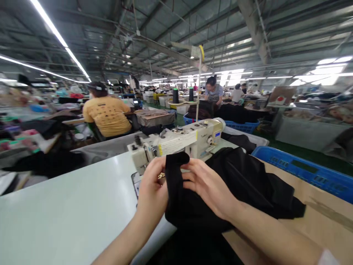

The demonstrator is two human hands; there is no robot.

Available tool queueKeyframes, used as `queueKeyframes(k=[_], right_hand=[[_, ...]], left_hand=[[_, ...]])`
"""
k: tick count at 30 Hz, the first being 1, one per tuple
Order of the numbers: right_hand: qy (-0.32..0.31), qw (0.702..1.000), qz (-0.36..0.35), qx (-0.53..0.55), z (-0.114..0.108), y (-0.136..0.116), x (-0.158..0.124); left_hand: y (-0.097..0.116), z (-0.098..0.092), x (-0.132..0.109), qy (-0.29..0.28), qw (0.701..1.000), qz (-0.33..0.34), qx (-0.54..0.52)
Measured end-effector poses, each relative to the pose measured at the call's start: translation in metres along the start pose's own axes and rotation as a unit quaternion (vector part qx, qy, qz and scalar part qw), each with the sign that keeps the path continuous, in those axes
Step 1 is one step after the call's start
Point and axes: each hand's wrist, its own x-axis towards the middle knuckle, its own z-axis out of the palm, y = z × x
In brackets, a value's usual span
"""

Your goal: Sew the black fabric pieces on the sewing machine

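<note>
Both my hands are in front of an industrial sewing machine (176, 141), a cream-coloured unit at the edge of a white sewing table (68, 198). A folded band of black cloth (175, 184) stands up between them. My left hand (153, 184) pinches its left side, close to a small brass-coloured part by the machine head. My right hand (208, 187) grips the band's right side, with its fingers pressed on the cloth. The rest of the black garment (248, 184) spreads to the right. The machine's needle area is hidden behind my hands and the cloth.
A blue plastic crate (303, 171) sits along the far side of a light wooden table (317, 217) on my right. A co-worker in a yellow shirt (106, 116) sits at the left, beyond the machine. Other workers, black thread cones (175, 95) and piled garments fill the factory behind.
</note>
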Motion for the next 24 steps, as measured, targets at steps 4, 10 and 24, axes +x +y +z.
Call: queueKeyframes(k=[4,10,24], right_hand=[[-0.074,0.982,-0.041,-0.168,0.023,0.017,-0.018],[-0.037,0.981,-0.003,-0.192,0.059,0.035,-0.019],[-0.029,0.891,-0.137,-0.432,0.029,0.011,0.062]], left_hand=[[-0.006,-0.021,0.0,0.125,0.987,0.026,0.098],[0.012,-0.028,-0.022,0.104,0.963,0.16,0.192],[0.017,-0.16,0.038,-0.183,0.945,-0.241,0.124]])
